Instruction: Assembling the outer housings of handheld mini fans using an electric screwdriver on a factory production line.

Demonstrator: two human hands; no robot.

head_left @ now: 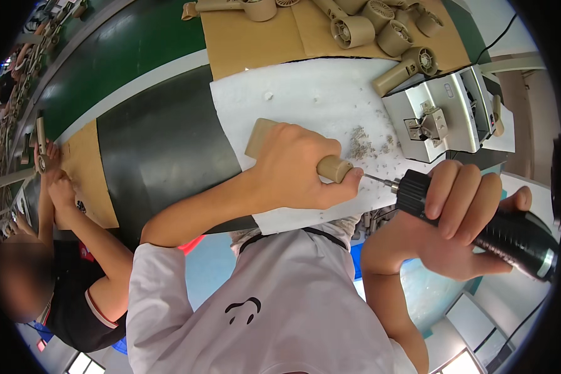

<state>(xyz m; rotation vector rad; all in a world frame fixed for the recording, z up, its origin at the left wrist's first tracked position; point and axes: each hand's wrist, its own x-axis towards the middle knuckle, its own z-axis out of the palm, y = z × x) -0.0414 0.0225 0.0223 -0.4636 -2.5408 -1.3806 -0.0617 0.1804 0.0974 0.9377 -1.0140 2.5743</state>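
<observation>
My left hand (296, 165) is wrapped round a tan handheld fan (334, 169) above a white sheet (249, 93). One tan end sticks out beyond my knuckles, and the round handle end shows between thumb and forefinger; the middle is covered by my fingers. My right hand (458, 218) grips a black electric screwdriver (414, 194), tilted with its thin metal bit toward that round end. The bit's tip is by my left thumb; whether it touches the fan cannot be made out. Small screws (360, 144) lie scattered on the sheet just beyond.
A white box-shaped machine (424, 118) with a metal fitting stands at the right. Several tan fans (396, 37) lie on brown cardboard (255, 40) at the back. A dark mat (168, 137) spans the left. A co-worker (87, 268) sits at the far left, hands on another tan fan.
</observation>
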